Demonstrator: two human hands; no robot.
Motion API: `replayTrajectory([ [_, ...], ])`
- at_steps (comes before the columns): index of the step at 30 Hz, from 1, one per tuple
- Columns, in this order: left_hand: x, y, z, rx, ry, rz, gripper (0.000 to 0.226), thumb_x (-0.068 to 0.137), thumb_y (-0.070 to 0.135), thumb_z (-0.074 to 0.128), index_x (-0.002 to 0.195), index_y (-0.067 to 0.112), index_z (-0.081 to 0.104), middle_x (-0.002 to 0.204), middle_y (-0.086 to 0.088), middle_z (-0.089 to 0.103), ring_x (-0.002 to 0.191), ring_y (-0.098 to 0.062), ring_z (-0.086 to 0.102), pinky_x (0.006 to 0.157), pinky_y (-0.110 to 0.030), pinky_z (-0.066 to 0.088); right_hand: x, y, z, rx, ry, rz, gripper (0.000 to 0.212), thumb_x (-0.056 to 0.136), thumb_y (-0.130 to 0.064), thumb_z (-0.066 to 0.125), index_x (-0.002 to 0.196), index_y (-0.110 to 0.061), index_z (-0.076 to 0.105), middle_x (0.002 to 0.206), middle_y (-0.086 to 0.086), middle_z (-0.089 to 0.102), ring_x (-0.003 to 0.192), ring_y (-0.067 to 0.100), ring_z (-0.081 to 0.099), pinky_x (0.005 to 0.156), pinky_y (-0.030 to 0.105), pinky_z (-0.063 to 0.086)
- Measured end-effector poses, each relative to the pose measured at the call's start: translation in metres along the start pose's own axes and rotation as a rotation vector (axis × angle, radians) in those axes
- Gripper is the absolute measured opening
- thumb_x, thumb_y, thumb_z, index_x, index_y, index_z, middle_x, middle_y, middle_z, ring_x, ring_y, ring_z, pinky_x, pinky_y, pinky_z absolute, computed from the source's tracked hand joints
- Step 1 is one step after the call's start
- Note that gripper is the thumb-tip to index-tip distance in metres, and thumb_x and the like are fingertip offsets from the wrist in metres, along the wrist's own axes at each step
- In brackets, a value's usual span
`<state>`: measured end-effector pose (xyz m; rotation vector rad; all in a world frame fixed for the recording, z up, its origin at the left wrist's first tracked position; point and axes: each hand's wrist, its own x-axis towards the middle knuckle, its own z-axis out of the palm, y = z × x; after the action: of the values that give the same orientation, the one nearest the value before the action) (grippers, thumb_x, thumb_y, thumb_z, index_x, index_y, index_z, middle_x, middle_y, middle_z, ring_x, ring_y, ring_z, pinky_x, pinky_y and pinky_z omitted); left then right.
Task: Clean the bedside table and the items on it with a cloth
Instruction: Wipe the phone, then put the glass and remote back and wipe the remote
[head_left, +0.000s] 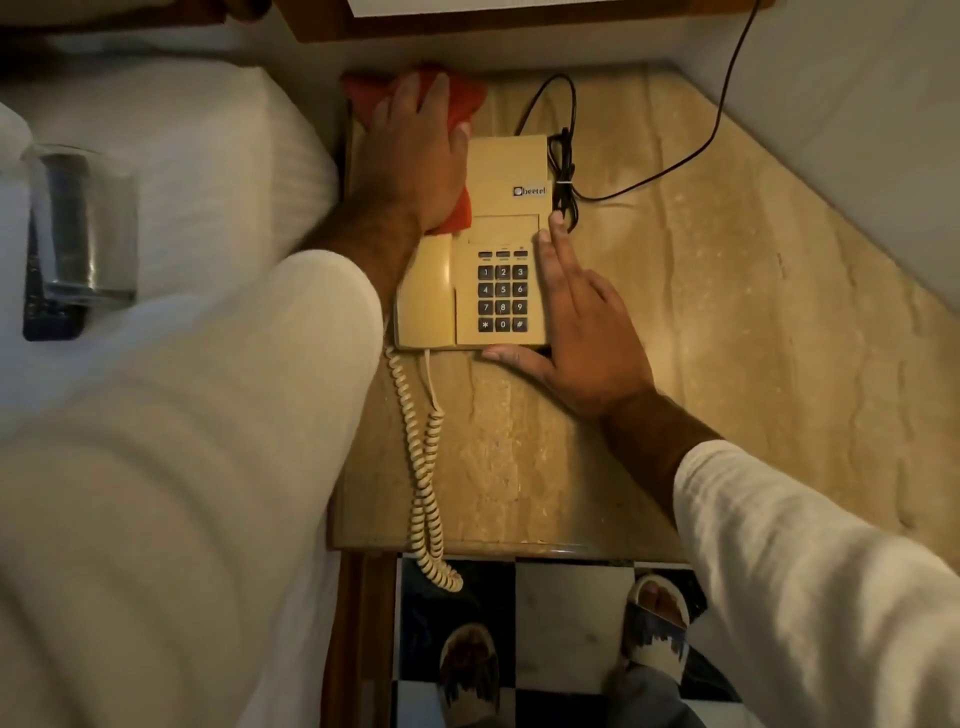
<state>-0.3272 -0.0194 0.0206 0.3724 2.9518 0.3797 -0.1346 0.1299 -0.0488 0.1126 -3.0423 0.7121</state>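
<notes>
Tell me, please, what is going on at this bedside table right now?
A person is cleaning the bedside table. The left hand presses a red cloth flat along the left side of the beige telephone, reaching to the table's far left corner. The right hand, fingers straight, rests against the phone's right side with the thumb at its front edge, apparently steadying it. The coiled cord hangs over the table's front edge, and a glass sits on the bed.

Hands (415, 156) (582, 332) on cloth (467, 98) and telephone (506, 166)
</notes>
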Motion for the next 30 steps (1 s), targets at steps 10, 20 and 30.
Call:
replayTrajectory([
  [10, -0.184, 0.003, 0.043, 0.085, 0.211, 0.047, 0.058, 0.110, 0.029, 0.037, 0.163, 0.008, 0.027, 0.171, -0.018, 0.023, 0.158, -0.042, 0.020, 0.127, -0.056, 0.028, -0.001, 0.000, 0.003, -0.052, 0.050, -0.024, 0.124, 0.089, -0.089, 0.045, 0.168, -0.003, 0.005, 0.178, 0.017, 0.004, 0.161, 0.024, 0.026, 0.128, 0.044, 0.026],
  [20, -0.070, 0.027, 0.021, 0.194, 0.116, 0.154, 0.059, 0.105, 0.024, 0.038, 0.162, 0.010, 0.030, 0.172, -0.014, 0.025, 0.161, -0.035, 0.016, 0.129, -0.051, 0.010, 0.000, 0.002, 0.007, -0.035, 0.059, -0.022, 0.123, 0.089, -0.089, 0.045, 0.168, -0.005, 0.003, 0.178, 0.016, 0.002, 0.161, 0.023, 0.027, 0.128, 0.043, 0.023],
  [30, -0.172, 0.072, 0.055, -0.102, 0.071, 0.034, 0.057, 0.106, 0.015, 0.037, 0.163, 0.016, 0.031, 0.174, 0.002, 0.023, 0.162, -0.018, 0.013, 0.123, -0.044, 0.018, -0.003, -0.003, -0.001, -0.145, 0.028, -0.045, 0.065, 0.104, -0.043, 0.046, 0.159, -0.006, 0.042, 0.158, 0.013, 0.052, 0.151, 0.026, 0.043, 0.130, 0.041, 0.022],
])
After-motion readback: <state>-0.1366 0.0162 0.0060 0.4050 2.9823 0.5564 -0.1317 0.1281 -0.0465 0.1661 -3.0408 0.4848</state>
